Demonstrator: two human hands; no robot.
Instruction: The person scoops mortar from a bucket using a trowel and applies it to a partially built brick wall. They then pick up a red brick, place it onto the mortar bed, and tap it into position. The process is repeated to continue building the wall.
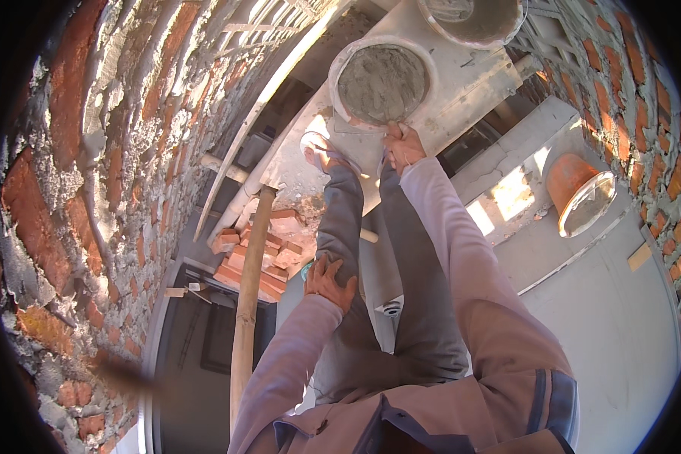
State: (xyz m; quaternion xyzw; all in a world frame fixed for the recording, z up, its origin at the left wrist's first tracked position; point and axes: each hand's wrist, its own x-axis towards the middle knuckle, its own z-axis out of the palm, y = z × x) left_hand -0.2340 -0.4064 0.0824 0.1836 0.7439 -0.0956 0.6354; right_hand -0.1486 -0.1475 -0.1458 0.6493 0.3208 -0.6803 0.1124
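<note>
Bucket (340,63) up at half past twelve, round and pale-rimmed, filled with thick grey mortar (384,83), and there's the right hand (403,144) at one o'clock, right at its near edge! Fingers curled tight, knuckles bunched; it's closed on the bucket's edge, though whether that's rim or handle I cannot tell from here. Down at six, the left hand (331,284) lies palm down on the left thigh (340,246), fingers loosely parted, gripping nothing.

The bucket sits on a dusty, stained board (458,94), and just beside it at one o'clock comes a second bucket (498,38), cut off by the top of the view. A foot (318,151) is planted near the bucket, on its seven o'clock side. Swing to three: an orange bucket (571,181), tipped over, its whitish mouth turned toward four. Over between eight and nine, loose red bricks (257,261) in a heap, and a wooden pole (247,321) runs up past them from seven. Rough brick wall (121,174) at nine, mortar smeared between the courses, and more brickwork (643,113) at two.
</note>
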